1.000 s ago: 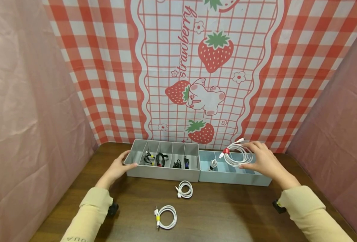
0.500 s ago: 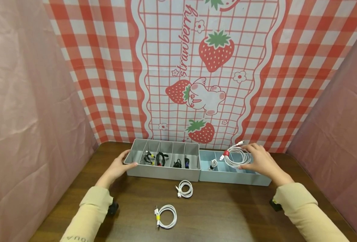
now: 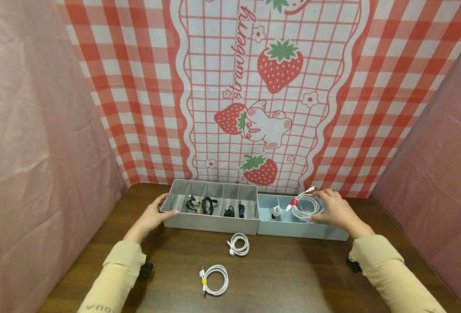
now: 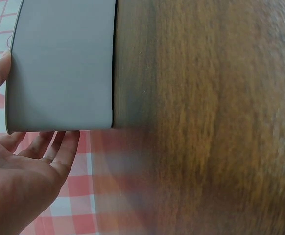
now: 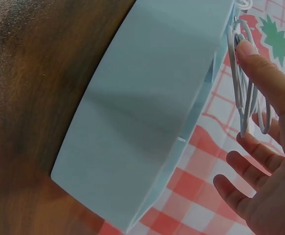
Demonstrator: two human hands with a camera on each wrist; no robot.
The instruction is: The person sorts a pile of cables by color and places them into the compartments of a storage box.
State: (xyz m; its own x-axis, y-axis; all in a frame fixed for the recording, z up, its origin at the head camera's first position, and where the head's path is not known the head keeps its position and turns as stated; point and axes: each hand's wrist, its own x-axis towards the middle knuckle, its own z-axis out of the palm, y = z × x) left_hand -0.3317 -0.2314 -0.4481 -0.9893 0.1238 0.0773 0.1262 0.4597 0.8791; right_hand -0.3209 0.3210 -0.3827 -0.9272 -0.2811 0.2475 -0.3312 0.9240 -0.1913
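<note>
My right hand (image 3: 337,212) pinches a coiled white charging cable (image 3: 306,206) with a red tie (image 3: 294,202) just over the light blue divided box (image 3: 302,230). In the right wrist view its thumb (image 5: 265,73) presses the coil (image 5: 245,83) from one side, the other fingers spread beyond. At the left end of the grey divided box (image 3: 210,224), my left hand (image 3: 152,218) holds the corner, thumb on the front rim. The left wrist view has its other fingers (image 4: 66,152) against the end wall of the box (image 4: 64,68).
Several tied black cables (image 3: 207,205) lie in the grey box. A small white cable (image 3: 275,212) sits in the blue box's left compartment. On the wooden table (image 3: 277,274) lie a coiled white cable (image 3: 239,244) and one with a yellow tie (image 3: 214,280). A strawberry-print cloth (image 3: 269,143) hangs behind.
My right hand has moved slightly down and left, lowering the red-tied cable toward the blue box. The left hand stays at the grey box's corner.
</note>
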